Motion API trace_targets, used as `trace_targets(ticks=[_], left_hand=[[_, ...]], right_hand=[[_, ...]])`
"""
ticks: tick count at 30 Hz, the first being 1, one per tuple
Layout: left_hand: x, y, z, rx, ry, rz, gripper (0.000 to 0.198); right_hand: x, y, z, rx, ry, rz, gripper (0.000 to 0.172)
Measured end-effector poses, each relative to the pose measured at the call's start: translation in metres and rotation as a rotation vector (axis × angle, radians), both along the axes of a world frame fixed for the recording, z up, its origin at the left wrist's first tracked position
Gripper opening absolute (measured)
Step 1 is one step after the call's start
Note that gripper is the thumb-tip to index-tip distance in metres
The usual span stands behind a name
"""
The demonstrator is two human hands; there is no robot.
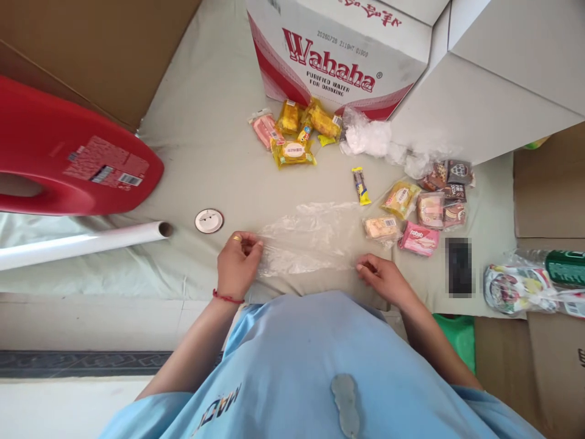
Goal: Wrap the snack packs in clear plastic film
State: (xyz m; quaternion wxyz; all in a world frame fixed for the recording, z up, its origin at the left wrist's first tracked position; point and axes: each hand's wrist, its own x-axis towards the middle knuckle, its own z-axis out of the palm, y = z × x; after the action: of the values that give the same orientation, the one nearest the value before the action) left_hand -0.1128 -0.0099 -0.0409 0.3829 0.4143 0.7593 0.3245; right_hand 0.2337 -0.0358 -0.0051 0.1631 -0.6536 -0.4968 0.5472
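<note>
A clear plastic bag (pixel 311 241) lies stretched out flat across the cloth-covered table in front of me. My left hand (pixel 238 262) pinches its left end between thumb and fingers. At the lower right corner, my right hand (pixel 382 277) has its thumb and fingertips closed on the bag's edge. Just beyond the bag is a small yellow-wrapped snack bar (pixel 361 186). Packaged cakes, among them a yellow-wrapped one (pixel 401 199) and a clear-wrapped one (pixel 382 228), sit past its right end, with a pink nabati packet (pixel 419 238).
A Wahaha carton (pixel 338 61) stands at the back, with wrapped cakes (pixel 295 152) and crumpled clear plastic (pixel 368 137) before it. On the left are a red plastic object (pixel 77 146), a white tube (pixel 91 244) and a round badge (pixel 209 221). A pixelated dark object (pixel 459 268) lies right.
</note>
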Motion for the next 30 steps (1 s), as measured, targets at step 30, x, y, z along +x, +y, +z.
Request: trace_targets(ticks=[30], left_hand=[[0.053, 0.003, -0.025, 0.366, 0.547, -0.466, 0.032]], right_hand=[[-0.04, 0.171, -0.004, 0.309, -0.185, 0.303, 0.031]])
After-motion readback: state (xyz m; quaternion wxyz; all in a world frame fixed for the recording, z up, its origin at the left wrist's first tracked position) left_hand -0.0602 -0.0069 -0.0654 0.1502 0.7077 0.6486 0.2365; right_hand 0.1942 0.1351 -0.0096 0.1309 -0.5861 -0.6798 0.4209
